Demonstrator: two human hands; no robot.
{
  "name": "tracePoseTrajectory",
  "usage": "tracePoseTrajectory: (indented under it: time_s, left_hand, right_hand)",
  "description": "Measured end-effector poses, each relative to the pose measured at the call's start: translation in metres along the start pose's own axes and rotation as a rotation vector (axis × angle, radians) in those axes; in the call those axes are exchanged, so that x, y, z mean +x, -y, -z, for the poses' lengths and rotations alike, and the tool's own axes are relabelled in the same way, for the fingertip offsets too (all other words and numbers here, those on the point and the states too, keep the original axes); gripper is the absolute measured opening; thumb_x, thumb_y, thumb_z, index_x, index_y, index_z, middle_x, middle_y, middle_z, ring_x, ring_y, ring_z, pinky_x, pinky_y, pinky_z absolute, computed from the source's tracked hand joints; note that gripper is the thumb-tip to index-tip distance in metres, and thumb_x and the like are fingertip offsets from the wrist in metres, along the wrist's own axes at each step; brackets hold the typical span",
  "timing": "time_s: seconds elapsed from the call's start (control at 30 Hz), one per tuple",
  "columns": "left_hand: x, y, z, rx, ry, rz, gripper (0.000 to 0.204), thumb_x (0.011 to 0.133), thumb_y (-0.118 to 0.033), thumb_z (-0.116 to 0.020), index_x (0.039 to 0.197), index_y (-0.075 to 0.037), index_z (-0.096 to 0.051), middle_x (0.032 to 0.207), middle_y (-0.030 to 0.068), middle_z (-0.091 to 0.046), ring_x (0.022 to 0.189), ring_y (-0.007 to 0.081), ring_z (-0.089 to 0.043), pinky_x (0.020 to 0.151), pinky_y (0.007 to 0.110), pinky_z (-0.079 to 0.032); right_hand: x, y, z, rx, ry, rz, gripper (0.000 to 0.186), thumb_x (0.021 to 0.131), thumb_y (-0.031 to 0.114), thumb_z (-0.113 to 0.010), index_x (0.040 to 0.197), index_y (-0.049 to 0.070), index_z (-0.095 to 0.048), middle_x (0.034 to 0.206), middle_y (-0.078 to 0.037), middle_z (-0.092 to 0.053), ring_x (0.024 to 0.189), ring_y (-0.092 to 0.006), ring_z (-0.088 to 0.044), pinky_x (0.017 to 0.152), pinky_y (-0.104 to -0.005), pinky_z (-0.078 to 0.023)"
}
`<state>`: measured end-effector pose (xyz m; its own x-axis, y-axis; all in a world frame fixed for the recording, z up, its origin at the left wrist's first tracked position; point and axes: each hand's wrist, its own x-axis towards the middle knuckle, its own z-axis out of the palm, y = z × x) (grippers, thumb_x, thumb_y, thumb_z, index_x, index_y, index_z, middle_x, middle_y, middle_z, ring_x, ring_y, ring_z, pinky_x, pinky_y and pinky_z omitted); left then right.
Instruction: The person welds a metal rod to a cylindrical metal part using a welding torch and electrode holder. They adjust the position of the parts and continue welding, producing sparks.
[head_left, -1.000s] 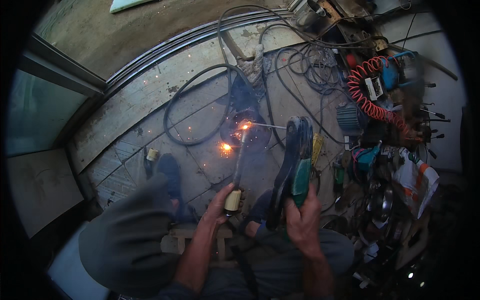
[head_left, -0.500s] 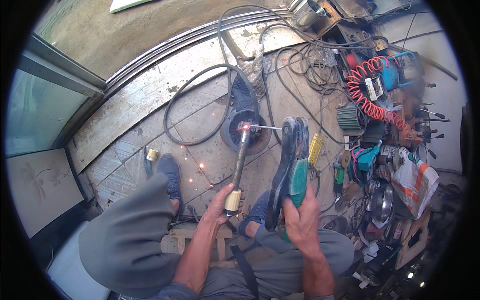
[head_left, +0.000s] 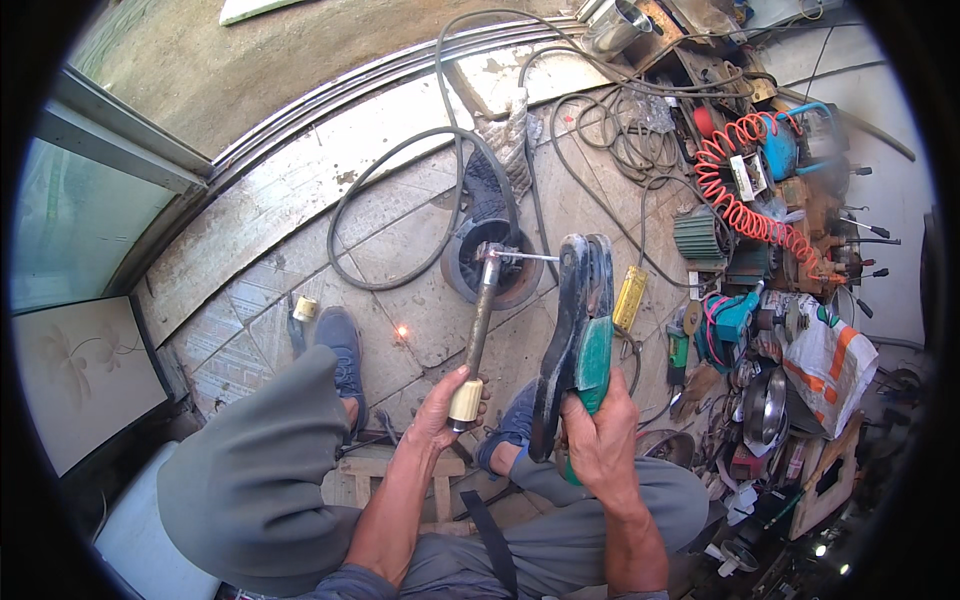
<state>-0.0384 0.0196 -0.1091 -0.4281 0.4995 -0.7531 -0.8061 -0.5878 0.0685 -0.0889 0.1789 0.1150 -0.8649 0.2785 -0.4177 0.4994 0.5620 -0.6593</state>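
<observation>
In my left hand (head_left: 440, 412) is a slim metal rod (head_left: 481, 318), its lower end wrapped by a cream-coloured sleeve (head_left: 465, 400). The rod slants up to a short metal crosspiece (head_left: 490, 250) over a round, rusty metal pot or drum (head_left: 520, 288). My right hand (head_left: 602, 440) grips the green handle of a black and green electrode holder (head_left: 594, 360). From its far end a thin welding electrode (head_left: 530, 256) points left, its tip at or very near the crosspiece. No arc glows there.
A glowing spark (head_left: 402, 333) lies on the tiles right of my shoe (head_left: 340, 350). Dark cable (head_left: 350, 270) loops beyond the pot. A yellow box (head_left: 629, 298), a green finned motor (head_left: 700, 238), a coiled red hose (head_left: 720, 185) and cluttered tools stand right. A wooden stool (head_left: 440, 495) is below me.
The red glow at the crosspiece has gone out, and most flying sparks have disappeared. The electrode holder has shifted slightly left. My left hand and the rod look unmoved.
</observation>
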Motion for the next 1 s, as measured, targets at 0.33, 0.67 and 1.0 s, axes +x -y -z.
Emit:
tracePoseTrajectory:
  time_s: [0.33, 0.67, 1.0]
  left_hand:
    - [0.0000, -0.0003, -0.0009, -0.001, -0.002, 0.005, 0.050, 0.095, -0.053, -0.064, 0.115, -0.006, -0.064, 0.090, 0.0059, -0.065, 0.074, 0.0175, -0.064, 0.063, 0.034, -0.054]
    - [0.0010, 0.0001, 0.0005, -0.001, -0.006, 0.013, 0.051, 0.095, -0.053, -0.065, 0.115, -0.006, -0.064, 0.090, 0.0059, -0.065, 0.074, 0.0175, -0.064, 0.064, 0.035, -0.054]
    - [0.0006, 0.0001, -0.0002, 0.003, -0.002, 0.013, 0.051, 0.096, -0.054, -0.064, 0.116, -0.007, -0.063, 0.090, 0.0056, -0.065, 0.074, 0.0173, -0.064, 0.064, 0.035, -0.054]
  right_hand:
    - [0.0003, -0.0024, -0.0009, 0.002, -0.012, 0.004, 0.028, 0.091, 0.011, -0.069, 0.109, -0.005, -0.054, 0.073, -0.017, -0.066, 0.065, -0.0276, -0.067, 0.062, -0.0416, -0.051]
    - [0.0011, -0.0036, -0.0009, -0.011, -0.008, 0.009, 0.027, 0.091, 0.012, -0.069, 0.106, -0.005, -0.054, 0.073, -0.018, -0.066, 0.065, -0.0295, -0.068, 0.063, -0.0429, -0.051]
    - [0.0013, -0.0006, -0.0016, 0.006, -0.004, -0.010, 0.028, 0.091, 0.012, -0.069, 0.107, -0.005, -0.054, 0.072, -0.017, -0.066, 0.064, -0.0284, -0.067, 0.062, -0.0424, -0.051]
